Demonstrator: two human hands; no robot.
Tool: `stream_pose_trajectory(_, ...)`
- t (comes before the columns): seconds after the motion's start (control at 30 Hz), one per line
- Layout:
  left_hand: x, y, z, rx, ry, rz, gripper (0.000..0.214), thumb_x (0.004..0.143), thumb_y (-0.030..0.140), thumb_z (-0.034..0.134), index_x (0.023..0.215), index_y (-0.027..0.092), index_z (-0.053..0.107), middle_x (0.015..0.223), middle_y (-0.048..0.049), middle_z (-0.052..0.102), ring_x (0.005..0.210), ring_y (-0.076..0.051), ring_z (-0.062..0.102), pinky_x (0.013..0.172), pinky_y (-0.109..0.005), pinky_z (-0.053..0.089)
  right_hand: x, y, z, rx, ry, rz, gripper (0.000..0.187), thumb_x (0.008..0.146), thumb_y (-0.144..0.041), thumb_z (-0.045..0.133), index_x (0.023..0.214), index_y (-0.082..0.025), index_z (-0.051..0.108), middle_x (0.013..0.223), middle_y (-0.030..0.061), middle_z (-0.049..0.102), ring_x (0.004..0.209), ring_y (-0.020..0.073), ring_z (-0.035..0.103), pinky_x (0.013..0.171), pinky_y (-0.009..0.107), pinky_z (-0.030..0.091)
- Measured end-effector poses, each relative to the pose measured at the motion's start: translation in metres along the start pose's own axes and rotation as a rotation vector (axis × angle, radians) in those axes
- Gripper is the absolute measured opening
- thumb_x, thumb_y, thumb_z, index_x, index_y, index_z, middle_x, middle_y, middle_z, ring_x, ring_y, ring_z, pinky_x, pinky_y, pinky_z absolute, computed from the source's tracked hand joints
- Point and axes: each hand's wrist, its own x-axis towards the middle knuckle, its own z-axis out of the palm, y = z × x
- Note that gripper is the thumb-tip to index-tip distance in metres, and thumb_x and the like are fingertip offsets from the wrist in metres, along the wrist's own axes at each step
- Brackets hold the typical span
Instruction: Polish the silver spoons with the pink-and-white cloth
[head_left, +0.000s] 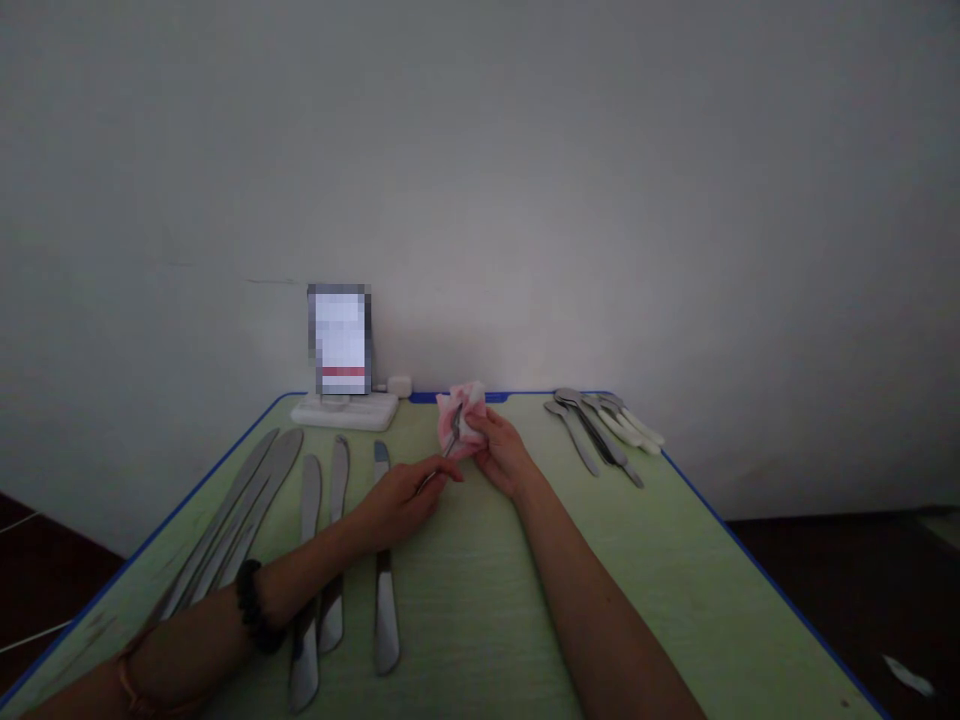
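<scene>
My left hand (pixel 405 500) is closed on the handle of a small metal utensil (pixel 452 437), probably a spoon, held over the middle of the green table (pixel 660 580). Its far end sits inside a pink and white cloth (pixel 461 415), which my right hand (pixel 501 452) grips and wraps around it. A dark bead bracelet (pixel 251 605) is on my left wrist.
Several long table knives (pixel 315 520) lie in a row on the left of the table. A pile of spoons (pixel 604 428) lies at the far right. A phone on a white stand (pixel 341 345) stands at the far edge against the wall. The table has a blue rim.
</scene>
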Motion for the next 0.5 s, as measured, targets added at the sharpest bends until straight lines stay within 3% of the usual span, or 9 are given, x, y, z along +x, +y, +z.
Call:
stream_pose_trajectory(0.27, 0.000, 0.010, -0.004, 0.174, 0.015, 0.045, 0.027, 0.084, 0.032, 0.041, 0.094, 0.017, 0.061, 0.054, 0.0076, 0.039, 0.050, -0.010, 0.038, 0.051, -0.020, 0.027, 0.006, 0.004, -0.002, 0.050, 0.062, -0.070, 0.020, 0.069, -0.022, 0.068, 0.088, -0.017, 0.064, 0.079, -0.0003, 0.068, 0.067, 0.0111, 0.059, 0.061, 0.023, 0.048)
stream_pose_trajectory(0.5, -0.002, 0.008, -0.005, 0.036, -0.035, 0.047, 0.029, 0.086, 0.032, 0.040, 0.102, 0.016, 0.058, 0.052, 0.0082, 0.038, 0.049, -0.009, 0.035, 0.048, -0.020, 0.025, 0.013, 0.004, -0.005, 0.185, 0.149, -0.153, 0.016, 0.081, -0.023, 0.055, 0.095, -0.020, 0.062, 0.092, -0.0014, 0.067, 0.074, 0.0089, 0.060, 0.059, 0.018, 0.049)
